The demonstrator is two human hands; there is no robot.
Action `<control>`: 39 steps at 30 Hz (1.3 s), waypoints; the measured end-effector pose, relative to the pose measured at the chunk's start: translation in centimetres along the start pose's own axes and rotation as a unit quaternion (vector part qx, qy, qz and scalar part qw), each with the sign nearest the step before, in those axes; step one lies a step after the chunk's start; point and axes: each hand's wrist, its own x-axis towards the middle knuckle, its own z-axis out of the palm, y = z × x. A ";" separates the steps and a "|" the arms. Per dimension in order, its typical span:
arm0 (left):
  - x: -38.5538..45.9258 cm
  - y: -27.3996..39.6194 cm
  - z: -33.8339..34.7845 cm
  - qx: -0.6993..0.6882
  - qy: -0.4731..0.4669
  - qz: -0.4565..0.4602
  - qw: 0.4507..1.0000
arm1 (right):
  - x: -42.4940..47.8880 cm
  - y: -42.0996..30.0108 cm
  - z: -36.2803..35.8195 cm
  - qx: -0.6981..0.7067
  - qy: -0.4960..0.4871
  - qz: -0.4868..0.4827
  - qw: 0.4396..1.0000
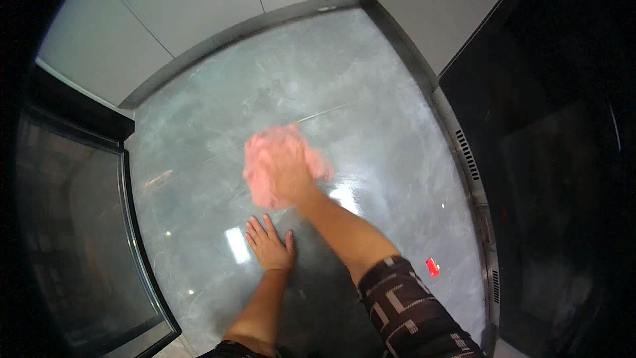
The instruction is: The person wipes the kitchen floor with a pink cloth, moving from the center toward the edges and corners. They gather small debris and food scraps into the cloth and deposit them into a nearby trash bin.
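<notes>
Under my right hand (290, 169) lies a crumpled pink cloth (258, 169), pressed against the glossy grey floor (318, 69). Motion blurs both the hand and the cloth, and the fingers' grip on the fabric is hard to make out. My left hand (271, 246) rests palm down on the floor, a little nearer to me than the cloth. Its fingers are spread, and it holds nothing.
Light cabinet fronts (198, 5) with a dark plinth (248, 30) border the far side. A black glass-fronted appliance (74, 219) stands at left, and a dark, vented appliance (546, 159) at right. A small red wrapper (433, 267) lies on the floor near the right side.
</notes>
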 end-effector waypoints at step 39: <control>0.3 -1.6 0.1 0.039 0.019 0.009 0.999 | -24.3 4.4 -10.0 -0.105 -0.157 0.460 0.868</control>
